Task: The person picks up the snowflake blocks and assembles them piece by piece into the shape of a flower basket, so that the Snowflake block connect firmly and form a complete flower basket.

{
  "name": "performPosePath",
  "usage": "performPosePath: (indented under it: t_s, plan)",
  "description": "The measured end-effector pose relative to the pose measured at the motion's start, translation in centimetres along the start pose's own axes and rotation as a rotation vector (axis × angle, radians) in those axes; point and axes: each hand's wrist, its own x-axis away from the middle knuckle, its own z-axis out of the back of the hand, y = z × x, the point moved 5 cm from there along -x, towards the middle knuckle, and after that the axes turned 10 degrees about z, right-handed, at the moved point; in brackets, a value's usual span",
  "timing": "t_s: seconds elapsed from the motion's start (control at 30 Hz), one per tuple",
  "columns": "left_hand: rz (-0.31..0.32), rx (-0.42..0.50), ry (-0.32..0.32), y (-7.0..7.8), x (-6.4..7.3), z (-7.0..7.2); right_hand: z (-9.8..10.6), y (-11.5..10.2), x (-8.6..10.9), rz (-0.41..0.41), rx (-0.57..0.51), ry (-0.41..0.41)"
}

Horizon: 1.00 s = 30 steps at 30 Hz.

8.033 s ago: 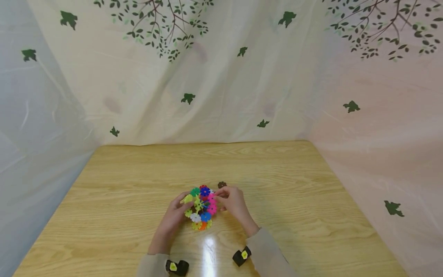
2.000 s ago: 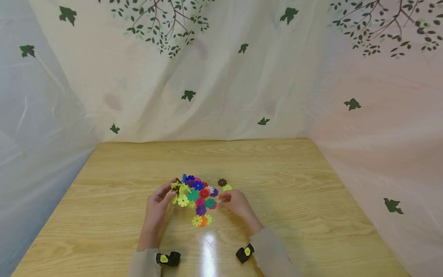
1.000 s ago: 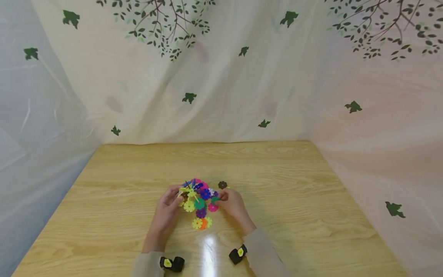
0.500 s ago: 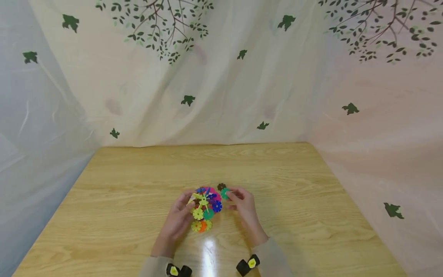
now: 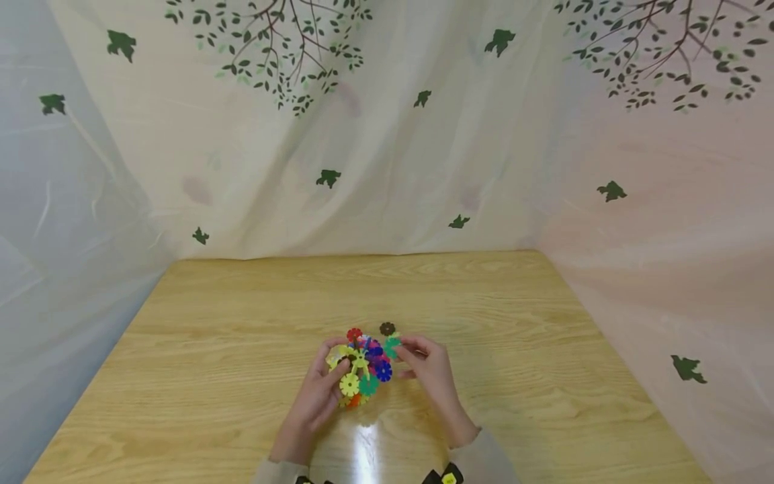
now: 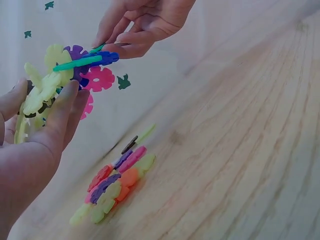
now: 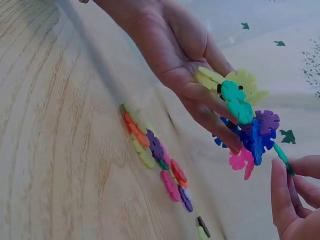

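Observation:
My left hand [image 5: 320, 390] holds a cluster of interlocking flower-shaped plastic discs [image 7: 255, 132], raised above the table. Yellow, green, purple, blue and pink discs show in it. Between thumb and fingertips, my right hand [image 5: 431, 366] pinches a green disc [image 7: 281, 155] close to the cluster's blue discs. Whether its notch touches a blue disc, I cannot tell. In the left wrist view the left fingers wrap the yellow side of the cluster [image 6: 42, 92], while the right hand [image 6: 150, 25] comes in from above. The left palm hides part of the cluster.
Below the hands, loose discs lie on the wooden table [image 5: 242, 302]: several in orange [image 6: 129, 177], red [image 7: 178, 171], purple and yellow. A brown disc [image 5: 387, 329] lies farther back beside a yellow one. A printed cloth [image 5: 387, 148] hangs around the table.
The cluster has been turned and moved right since two seconds ago, then slightly toward me. My right hand, near the loose discs earlier, now has a green disc close against the cluster.

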Motion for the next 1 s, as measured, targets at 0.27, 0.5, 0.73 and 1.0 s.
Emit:
performPosePath:
  t_s: [0.27, 0.5, 0.73, 1.0]
  plan:
    - [0.063, -0.070, 0.129, -0.2, 1.0, -0.2, -0.6, -0.9, 0.7, 0.081, 0.164, -0.031]
    - [0.073, -0.127, 0.117, -0.4, 1.6, -0.4, -0.7, -1.1, 1.3, 0.098, 0.187, -0.014]
    - [0.086, -0.174, 0.107, -0.6, 1.8, -0.8, -0.5, -1.2, 1.4, 0.101, 0.203, 0.009]
    - [0.064, -0.177, 0.120, 0.0, 2.1, -0.9, -0.8, -1.3, 1.3, 0.108, 0.207, -0.011]
